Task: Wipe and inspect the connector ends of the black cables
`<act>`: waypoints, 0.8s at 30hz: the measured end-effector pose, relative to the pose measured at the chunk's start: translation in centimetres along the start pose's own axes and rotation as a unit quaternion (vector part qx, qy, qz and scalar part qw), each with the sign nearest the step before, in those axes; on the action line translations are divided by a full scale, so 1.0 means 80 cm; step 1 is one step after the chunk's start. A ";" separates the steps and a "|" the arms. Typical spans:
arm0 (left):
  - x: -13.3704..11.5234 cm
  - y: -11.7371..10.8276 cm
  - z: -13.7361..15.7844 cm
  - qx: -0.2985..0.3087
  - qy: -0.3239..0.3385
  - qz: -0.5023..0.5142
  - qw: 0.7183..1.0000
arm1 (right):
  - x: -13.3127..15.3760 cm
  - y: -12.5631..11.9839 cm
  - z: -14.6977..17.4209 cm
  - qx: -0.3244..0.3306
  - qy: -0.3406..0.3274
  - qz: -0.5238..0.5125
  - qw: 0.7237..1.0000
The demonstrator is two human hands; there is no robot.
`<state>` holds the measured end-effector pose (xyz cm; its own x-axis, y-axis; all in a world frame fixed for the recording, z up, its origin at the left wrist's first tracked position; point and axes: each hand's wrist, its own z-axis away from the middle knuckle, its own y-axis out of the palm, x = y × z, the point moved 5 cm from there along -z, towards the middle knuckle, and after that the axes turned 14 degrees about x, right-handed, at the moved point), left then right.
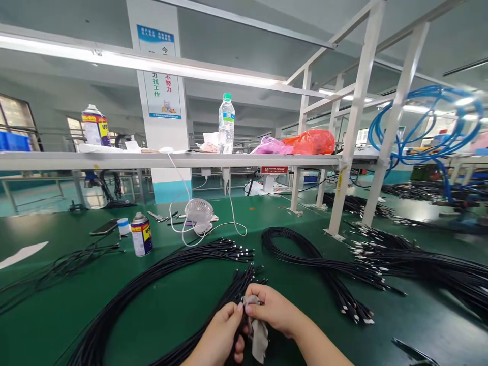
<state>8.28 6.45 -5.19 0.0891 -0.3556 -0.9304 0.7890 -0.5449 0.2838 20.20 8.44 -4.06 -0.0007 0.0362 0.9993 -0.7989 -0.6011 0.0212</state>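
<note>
Low in the middle of the head view, my two hands meet over a bundle of black cables (229,295). My right hand (276,311) is closed on a grey cloth (260,339), which hangs below its fingers. Pinched beside it, my left hand (221,330) grips a black cable at the cloth; the cable's end is hidden by cloth and fingers. A second bundle of black cables (183,259) curves round on the left, its plug ends near the middle. To the right lies a coiled cable bundle (293,262).
A spray can (141,235), a small white fan (200,212) and a phone (104,226) stand or lie on the green table (171,300). More cables (430,264) lie at right beside the white frame posts (353,122). Tweezers (414,352) lie front right. A shelf (213,161) crosses ahead.
</note>
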 end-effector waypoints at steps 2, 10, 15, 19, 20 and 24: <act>0.004 -0.002 -0.006 0.019 0.002 -0.011 1.000 | 0.000 -0.004 -0.001 -0.022 -0.007 0.011 1.000; -0.006 0.000 -0.002 0.043 0.025 -0.043 0.998 | 0.010 0.000 0.000 -0.034 0.012 0.004 0.999; -0.006 0.001 0.000 0.044 0.003 -0.017 0.999 | 0.007 -0.004 0.003 -0.024 0.016 -0.028 0.999; -0.007 0.003 0.003 0.047 -0.013 0.018 0.999 | 0.000 -0.007 0.001 -0.031 0.001 -0.033 0.999; -0.008 0.003 0.003 0.046 -0.011 0.025 0.999 | -0.001 -0.006 0.001 -0.027 0.000 -0.033 0.999; -0.005 0.004 0.002 0.067 -0.015 0.025 0.997 | 0.001 0.004 0.002 0.005 0.004 -0.036 0.999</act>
<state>8.41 6.31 -4.68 0.1067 -0.4054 -0.9079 0.6950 -0.6226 0.3597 20.03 8.12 -3.99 0.0529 0.0858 0.9949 -0.7904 -0.6053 0.0942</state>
